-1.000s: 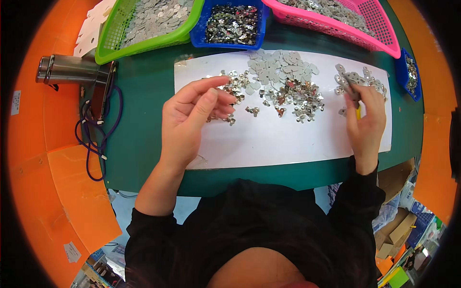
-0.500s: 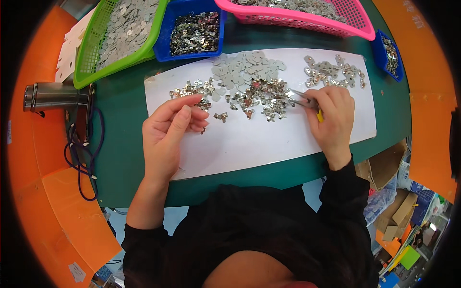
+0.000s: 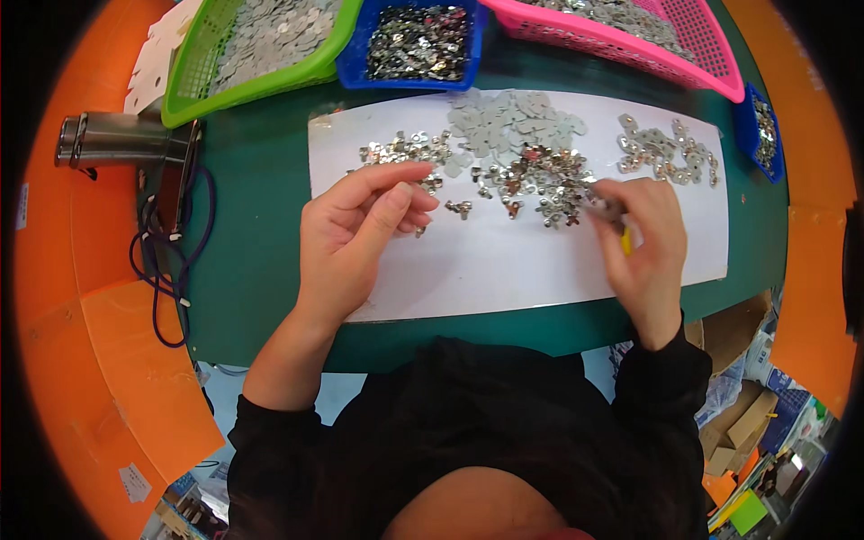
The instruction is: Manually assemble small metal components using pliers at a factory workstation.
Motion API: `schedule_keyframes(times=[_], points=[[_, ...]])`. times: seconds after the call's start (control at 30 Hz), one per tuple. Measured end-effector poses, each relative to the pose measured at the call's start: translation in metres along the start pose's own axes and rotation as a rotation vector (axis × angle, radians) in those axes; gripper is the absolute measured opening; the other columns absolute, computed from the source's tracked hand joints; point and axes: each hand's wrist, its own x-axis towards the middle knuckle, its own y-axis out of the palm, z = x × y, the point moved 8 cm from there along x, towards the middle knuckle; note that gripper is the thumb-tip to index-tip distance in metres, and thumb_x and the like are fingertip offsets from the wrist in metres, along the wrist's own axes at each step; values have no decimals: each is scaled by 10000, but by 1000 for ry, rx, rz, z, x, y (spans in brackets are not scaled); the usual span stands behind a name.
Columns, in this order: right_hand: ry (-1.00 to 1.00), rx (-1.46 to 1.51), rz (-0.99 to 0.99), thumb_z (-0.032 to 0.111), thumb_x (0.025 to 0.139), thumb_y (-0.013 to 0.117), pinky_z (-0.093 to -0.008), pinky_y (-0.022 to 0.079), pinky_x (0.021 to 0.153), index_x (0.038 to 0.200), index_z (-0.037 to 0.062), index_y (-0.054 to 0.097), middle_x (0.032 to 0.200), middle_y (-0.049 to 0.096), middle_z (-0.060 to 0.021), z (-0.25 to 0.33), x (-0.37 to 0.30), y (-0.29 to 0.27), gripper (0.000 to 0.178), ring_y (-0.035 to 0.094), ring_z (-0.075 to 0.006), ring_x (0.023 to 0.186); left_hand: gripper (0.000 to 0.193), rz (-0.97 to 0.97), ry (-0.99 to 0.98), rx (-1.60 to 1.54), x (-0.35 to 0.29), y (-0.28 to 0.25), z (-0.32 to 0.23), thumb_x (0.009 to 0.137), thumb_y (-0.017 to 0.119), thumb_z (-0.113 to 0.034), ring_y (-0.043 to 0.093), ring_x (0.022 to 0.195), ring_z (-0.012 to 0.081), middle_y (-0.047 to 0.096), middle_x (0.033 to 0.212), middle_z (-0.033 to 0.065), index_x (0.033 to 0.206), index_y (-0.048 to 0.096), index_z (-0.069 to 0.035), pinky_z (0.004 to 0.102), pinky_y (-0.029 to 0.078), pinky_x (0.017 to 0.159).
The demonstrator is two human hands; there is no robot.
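Observation:
My right hand [image 3: 650, 243] grips what look like small pliers [image 3: 608, 209], with grey metal jaws and a bit of yellow handle [image 3: 627, 239]. They are smeared by motion, at the right edge of a heap of small shiny metal parts [image 3: 549, 175]. To the left, my left hand [image 3: 355, 229] hovers over the white sheet, fingers curled in and thumb close to them; whatever they hold is hidden. Beyond its fingertips is a smaller group of metal parts [image 3: 405, 148]. A pile of flat pale grey discs [image 3: 513, 121] adjoins the heap at the back.
The white sheet [image 3: 504, 270] lies on a green table [image 3: 243, 270]. Joined parts [image 3: 670, 153] sit at its right. Behind stand a green basket [image 3: 193, 106], a blue bin [image 3: 409, 83] and a pink basket [image 3: 621, 65]. A small blue bin [image 3: 751, 135] is far right; a metal cylinder [image 3: 112, 139] left.
The whole view has shifted, so the table appears farther right. My right hand and the pliers have drawn slightly back toward me from the heap. My left hand keeps nearly the same pose.

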Motion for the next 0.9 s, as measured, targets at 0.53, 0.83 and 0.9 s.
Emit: schedule_keyframes(times=[0.53,0.83,0.9], points=[[-220,-171,168,-13,657,731,-373,413,760,944,71,657,905,588,-81,31,7,41,309,536,-284,884,170,-265,126,281,8,-32,-9,913,679,-78,632,811,109,707,885,48,1061,715,-2,255,507,715],[-206,-136,157,1,663,725,-378,397,773,961,80,668,903,582,-77,29,10,45,313,531,-289,900,174,-16,413,944,32,11,-40,800,741,-73,572,914,259,658,937,63,966,702,-38,341,480,766],[-230,-143,160,-1,658,721,-379,395,773,950,83,667,901,580,-76,30,8,46,309,529,-290,899,202,40,436,959,48,25,-35,804,735,-71,577,929,267,653,974,65,999,695,-40,350,486,784]])
